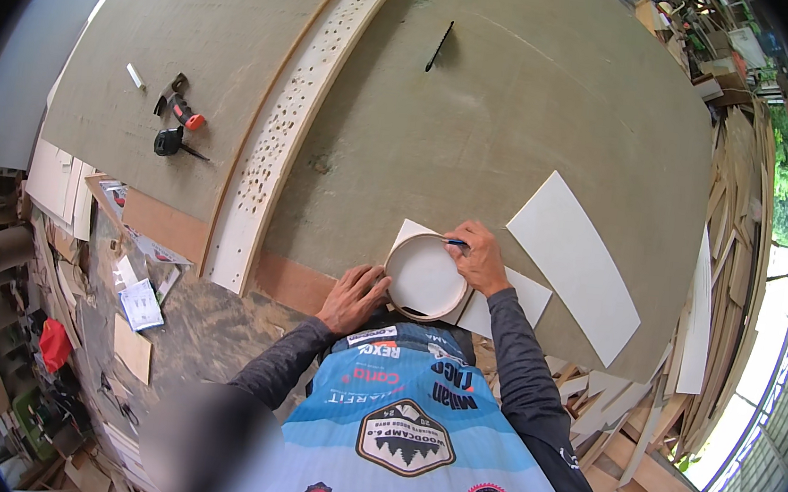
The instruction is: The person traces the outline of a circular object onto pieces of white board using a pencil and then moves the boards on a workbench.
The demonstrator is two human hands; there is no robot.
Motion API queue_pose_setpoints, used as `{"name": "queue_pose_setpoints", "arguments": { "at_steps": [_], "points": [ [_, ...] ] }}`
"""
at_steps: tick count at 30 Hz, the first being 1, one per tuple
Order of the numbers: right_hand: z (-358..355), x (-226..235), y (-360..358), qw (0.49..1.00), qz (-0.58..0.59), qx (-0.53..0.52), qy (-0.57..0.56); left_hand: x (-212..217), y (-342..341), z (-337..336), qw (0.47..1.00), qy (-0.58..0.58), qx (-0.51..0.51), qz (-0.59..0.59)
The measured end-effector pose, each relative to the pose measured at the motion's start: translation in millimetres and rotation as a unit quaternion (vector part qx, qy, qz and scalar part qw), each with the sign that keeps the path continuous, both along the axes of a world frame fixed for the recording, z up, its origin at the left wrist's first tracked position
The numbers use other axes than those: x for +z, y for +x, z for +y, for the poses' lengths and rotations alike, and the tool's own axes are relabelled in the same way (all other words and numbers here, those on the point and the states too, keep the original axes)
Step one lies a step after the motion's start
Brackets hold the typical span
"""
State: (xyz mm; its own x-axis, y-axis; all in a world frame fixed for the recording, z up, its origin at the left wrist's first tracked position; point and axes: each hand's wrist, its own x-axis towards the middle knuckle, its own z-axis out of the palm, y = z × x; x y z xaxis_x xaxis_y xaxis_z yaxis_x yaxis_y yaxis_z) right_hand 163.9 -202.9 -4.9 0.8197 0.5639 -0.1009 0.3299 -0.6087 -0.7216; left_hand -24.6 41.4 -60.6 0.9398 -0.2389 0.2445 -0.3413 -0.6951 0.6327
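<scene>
Ring (447,312): 1, at near edge of tabletop (404,143), just in front of shirt (327,453), between left hand (353,299) and right hand (481,259). Round, no long axis; open face up at camera.
Ring inside: white; floor or board below, can't tell. Dark crescent at near side.
Pen (456,243): 1, blue, long axis roughly left-right, exposed end pointing left at ring's far right rim. Rest hidden by fingers; contact too small to make out.
Right grip: clamped on pen.
Left grip: fingers against ring's left side; pinching or resting, can't tell.
White board (524,299): under or beside ring, showing at far left and right; middle covered, one or two pieces unclear.
White panels: 2, to the right; broad panel (577,268) slanted, narrow panel (698,318) further out.
Plank (300,85): 1, left of ring, running away from person; holes too many to count.
Black rod (440,46): 1, beyond ring, kind unclear.
Left of plank: 1 hammer (185,113), 1 tape measure (169,141) just beside it, 1 white stick (135,76).
Lower left: grey blur (209,442) hides floor and part of left sleeve.
</scene>
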Motion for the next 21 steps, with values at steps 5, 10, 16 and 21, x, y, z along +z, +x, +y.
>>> {"name": "queue_pose_setpoints", "arguments": {
  "at_steps": [5, 10, 16, 21],
  "points": [
    [-1.5, -0.7, 1.9, 0.999, 0.026, -0.01, 0.02, 3.2, 2.6, 2.5, 1.0, 0.003, -0.016, 0.006],
    [-2.7, -2.6, 2.0, 0.999, 0.034, -0.015, 0.028, 4.5, 2.9, 3.3, 1.0, -0.003, -0.015, 0.007],
    [-2.4, -3.7, 2.6, 0.999, 0.038, -0.018, 0.024, -1.2, 2.1, 3.6, 1.0, -0.016, -0.015, -0.002],
    [-3.5, -4.1, 3.1, 0.999, 0.04, -0.018, 0.027, -4.4, 3.3, 4.5, 1.0, 0.002, -0.015, -0.002]
  ]
}}
